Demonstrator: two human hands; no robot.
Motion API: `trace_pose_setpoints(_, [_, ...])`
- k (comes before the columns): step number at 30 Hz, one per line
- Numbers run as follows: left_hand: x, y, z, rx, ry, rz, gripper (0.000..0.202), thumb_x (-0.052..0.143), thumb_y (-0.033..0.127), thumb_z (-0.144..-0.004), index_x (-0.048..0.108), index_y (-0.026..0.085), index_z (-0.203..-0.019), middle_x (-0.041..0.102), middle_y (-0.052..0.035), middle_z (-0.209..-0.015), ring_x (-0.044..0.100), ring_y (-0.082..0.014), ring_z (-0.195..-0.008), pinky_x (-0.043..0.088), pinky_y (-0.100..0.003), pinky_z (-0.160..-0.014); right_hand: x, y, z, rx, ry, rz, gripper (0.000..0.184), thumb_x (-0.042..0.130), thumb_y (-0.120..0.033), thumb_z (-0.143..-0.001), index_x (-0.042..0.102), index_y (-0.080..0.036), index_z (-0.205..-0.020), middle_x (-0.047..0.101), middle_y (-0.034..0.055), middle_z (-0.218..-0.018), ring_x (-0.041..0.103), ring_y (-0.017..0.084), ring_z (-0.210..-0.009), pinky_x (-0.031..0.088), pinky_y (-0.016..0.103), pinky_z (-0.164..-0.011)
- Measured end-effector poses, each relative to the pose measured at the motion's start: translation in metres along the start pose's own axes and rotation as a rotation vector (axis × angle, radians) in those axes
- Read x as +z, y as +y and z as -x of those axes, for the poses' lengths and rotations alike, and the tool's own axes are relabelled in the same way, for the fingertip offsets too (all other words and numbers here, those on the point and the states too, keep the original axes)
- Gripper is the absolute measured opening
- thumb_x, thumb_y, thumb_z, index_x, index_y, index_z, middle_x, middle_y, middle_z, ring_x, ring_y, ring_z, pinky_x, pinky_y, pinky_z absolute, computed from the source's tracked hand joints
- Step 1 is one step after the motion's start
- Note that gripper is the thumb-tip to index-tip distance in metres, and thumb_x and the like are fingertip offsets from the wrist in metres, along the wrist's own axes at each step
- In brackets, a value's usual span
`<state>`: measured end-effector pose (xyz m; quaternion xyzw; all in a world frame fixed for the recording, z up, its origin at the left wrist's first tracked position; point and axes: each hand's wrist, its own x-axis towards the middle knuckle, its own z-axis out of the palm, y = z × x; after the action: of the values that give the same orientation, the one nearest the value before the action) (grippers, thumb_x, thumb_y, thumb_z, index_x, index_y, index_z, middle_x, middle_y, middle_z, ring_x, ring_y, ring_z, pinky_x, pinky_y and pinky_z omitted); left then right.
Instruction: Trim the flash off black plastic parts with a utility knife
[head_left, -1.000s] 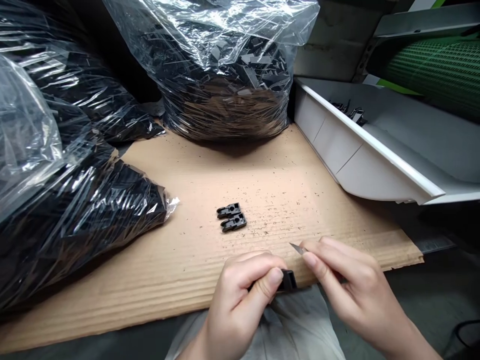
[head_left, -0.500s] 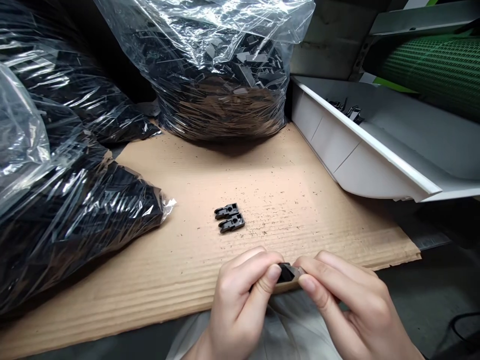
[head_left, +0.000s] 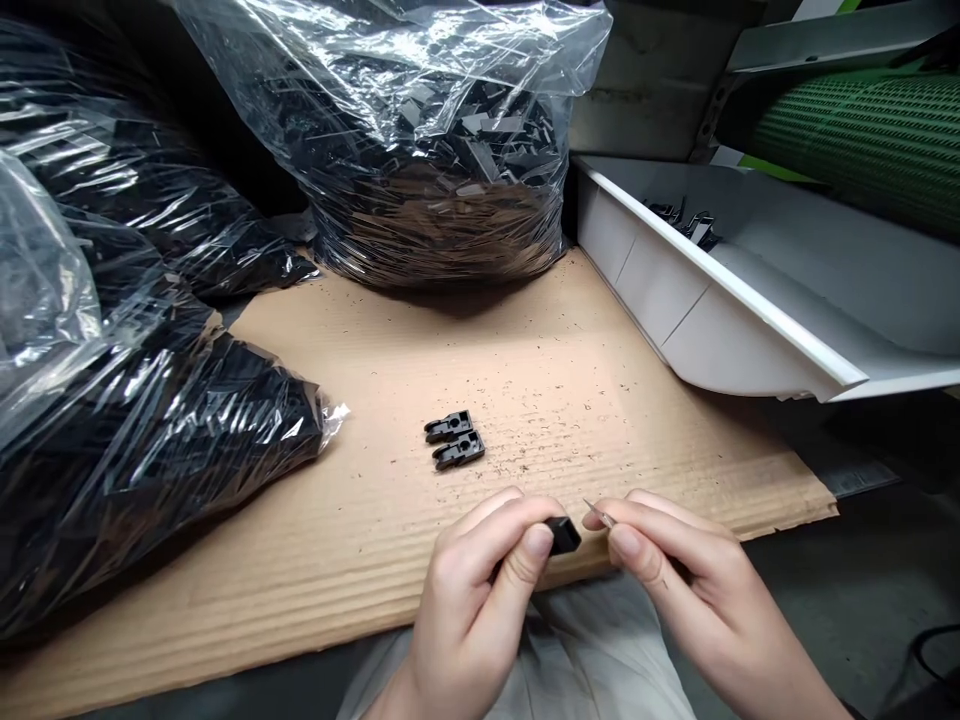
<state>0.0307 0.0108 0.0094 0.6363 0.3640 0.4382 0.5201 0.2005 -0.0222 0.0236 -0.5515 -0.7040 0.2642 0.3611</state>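
Note:
Between thumb and fingers, my left hand (head_left: 484, 585) pinches a small black plastic part (head_left: 565, 536), its hollow squarish end facing right. A thin pointed metal blade (head_left: 598, 513) is pinched in my right hand (head_left: 690, 570), its tip angled up and left. A small gap separates the blade from the part. Both hands are over the front edge of the cardboard sheet (head_left: 360, 560). Beyond them, two black plastic pieces (head_left: 459, 450) lie side by side on the cardboard.
Dark shavings are scattered over the cardboard. A clear bag (head_left: 435, 200) full of black parts stands at the back; more bags (head_left: 150, 440) lie at the left. At the right is a grey tray (head_left: 720, 270) with a few black parts, below a green mesh roll (head_left: 847, 130).
The blade has come away from the black part, which is tilted so its hollow end shows. My hands are slightly farther apart. The view has shifted a little.

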Motion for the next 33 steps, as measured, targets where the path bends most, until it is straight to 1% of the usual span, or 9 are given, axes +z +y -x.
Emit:
trace_pose_setpoints(3, [0.002, -0.001, -0.001, -0.189, -0.093, 0.235, 0.01, 0.049, 0.023, -0.086, 0.056, 0.018, -0.09, 0.063, -0.0031, -0.073, 0.06, -0.0145, -0.063, 0.046, -0.023, -0.058, -0.001, 0.003, 0.004, 0.001, 0.043, -0.028, 0.018, 0.04, -0.017, -0.089, 0.058, -0.02, -0.085, 0.053, -0.0028, -0.063, 0.054, 0.009, -0.053, 0.044, 0.018, -0.05])
trace_pose_setpoints(5, [0.003, -0.001, -0.001, -0.232, -0.109, 0.302, 0.011, 0.047, 0.026, -0.087, 0.054, 0.018, -0.091, 0.064, -0.0031, -0.073, 0.06, -0.0138, -0.06, 0.046, -0.022, -0.056, 0.001, 0.004, 0.006, -0.022, 0.092, -0.026, 0.018, 0.039, -0.014, -0.089, 0.055, -0.021, -0.094, 0.053, -0.0048, -0.06, 0.052, 0.007, -0.048, 0.043, 0.016, -0.048])
trace_pose_setpoints(7, [0.004, 0.0, -0.001, -0.205, -0.056, 0.209, 0.012, 0.048, 0.026, -0.087, 0.055, 0.02, -0.095, 0.064, -0.0028, -0.078, 0.059, -0.0129, -0.063, 0.045, -0.022, -0.059, 0.004, 0.003, 0.006, -0.069, 0.13, 0.001, 0.019, 0.039, -0.011, -0.088, 0.053, -0.021, -0.096, 0.055, -0.0043, -0.063, 0.053, 0.007, -0.05, 0.044, 0.017, -0.05])
trace_pose_setpoints(9, [0.003, 0.001, -0.001, -0.164, -0.022, 0.074, 0.02, 0.049, 0.026, -0.086, 0.057, 0.025, -0.105, 0.062, -0.0034, -0.097, 0.057, -0.0156, -0.085, 0.043, -0.025, -0.076, 0.008, 0.002, 0.006, -0.114, 0.169, 0.045, 0.017, 0.04, -0.01, -0.087, 0.053, -0.02, -0.092, 0.057, -0.0023, -0.067, 0.055, 0.008, -0.055, 0.044, 0.018, -0.053])
trace_pose_setpoints(11, [0.001, 0.001, -0.001, -0.151, -0.046, 0.02, 0.025, 0.048, 0.028, -0.087, 0.057, 0.028, -0.11, 0.055, -0.0029, -0.113, 0.048, -0.0186, -0.104, 0.035, -0.028, -0.09, 0.012, 0.0, 0.004, -0.145, 0.223, 0.081, 0.016, 0.043, -0.01, -0.085, 0.053, -0.02, -0.092, 0.059, -0.0007, -0.07, 0.058, 0.01, -0.06, 0.045, 0.019, -0.054])
trace_pose_setpoints(12, [0.0, 0.001, -0.001, -0.154, -0.06, 0.037, 0.024, 0.045, 0.03, -0.089, 0.058, 0.028, -0.109, 0.054, -0.0031, -0.113, 0.047, -0.0193, -0.104, 0.034, -0.029, -0.091, 0.013, 0.0, 0.003, -0.16, 0.243, 0.093, 0.016, 0.045, -0.009, -0.085, 0.053, -0.02, -0.094, 0.06, 0.0, -0.071, 0.059, 0.011, -0.062, 0.045, 0.02, -0.054])
trace_pose_setpoints(16, [-0.004, -0.002, -0.003, -0.148, -0.028, 0.147, 0.025, 0.042, 0.034, -0.089, 0.063, 0.022, -0.094, 0.053, -0.0048, -0.091, 0.048, -0.02, -0.091, 0.037, -0.031, -0.083, 0.015, -0.001, -0.001, -0.209, 0.233, 0.088, 0.018, 0.048, -0.006, -0.082, 0.057, -0.018, -0.093, 0.062, 0.0025, -0.071, 0.06, 0.013, -0.06, 0.046, 0.022, -0.054])
trace_pose_setpoints(26, [-0.004, -0.004, -0.004, -0.115, -0.043, 0.215, 0.02, 0.044, 0.028, -0.09, 0.062, 0.025, -0.098, 0.048, -0.0027, -0.093, 0.044, -0.0164, -0.086, 0.035, -0.027, -0.08, 0.018, -0.004, -0.013, -0.198, 0.195, 0.039, 0.016, 0.047, -0.006, -0.082, 0.058, -0.017, -0.082, 0.051, -0.0006, -0.06, 0.057, 0.013, -0.059, 0.046, 0.022, -0.054])
trace_pose_setpoints(33, [-0.003, -0.004, -0.002, -0.088, -0.025, 0.185, 0.02, 0.045, 0.024, -0.089, 0.062, 0.026, -0.097, 0.048, -0.0024, -0.094, 0.044, -0.0162, -0.088, 0.037, -0.024, -0.077, 0.015, -0.013, -0.015, 0.011, 0.032, -0.227, 0.02, 0.045, -0.013, -0.084, 0.058, -0.02, -0.071, 0.049, -0.0052, -0.053, 0.047, 0.008, -0.046, 0.038, 0.017, -0.044])
